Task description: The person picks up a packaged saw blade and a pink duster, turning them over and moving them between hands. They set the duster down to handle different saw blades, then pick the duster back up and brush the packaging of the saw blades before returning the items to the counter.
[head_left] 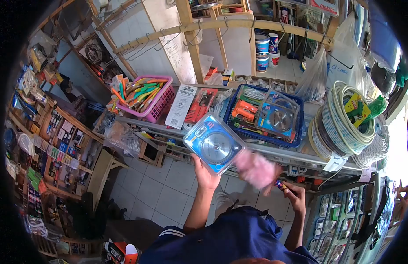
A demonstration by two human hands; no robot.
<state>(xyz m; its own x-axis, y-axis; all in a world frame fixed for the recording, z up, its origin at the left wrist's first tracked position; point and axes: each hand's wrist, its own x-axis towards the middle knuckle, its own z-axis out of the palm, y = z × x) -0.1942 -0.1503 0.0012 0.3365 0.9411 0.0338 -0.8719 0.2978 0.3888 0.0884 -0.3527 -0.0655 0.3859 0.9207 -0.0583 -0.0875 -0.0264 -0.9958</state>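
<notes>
A clear pack with a round saw blade on a blue card (215, 146) is held up by my left hand (205, 174), whose fingers grip its lower edge. My right hand (295, 197) is closed around the dark handle of a pink duster (256, 170). The duster's fluffy head is blurred and lies close to the pack's right edge; whether they touch is unclear. Behind the duster, a blue basket (296, 140) on the counter holds another blade pack (279, 115) and orange items (244, 110).
A pink basket (156, 113) of colourful handled tools stands left on the glass counter. White-papered packs (181, 105) and red tools (201, 104) lie beside it. Coiled hoses (344, 123) stand at the right. Hooks hang from a wooden bar (221, 25) above.
</notes>
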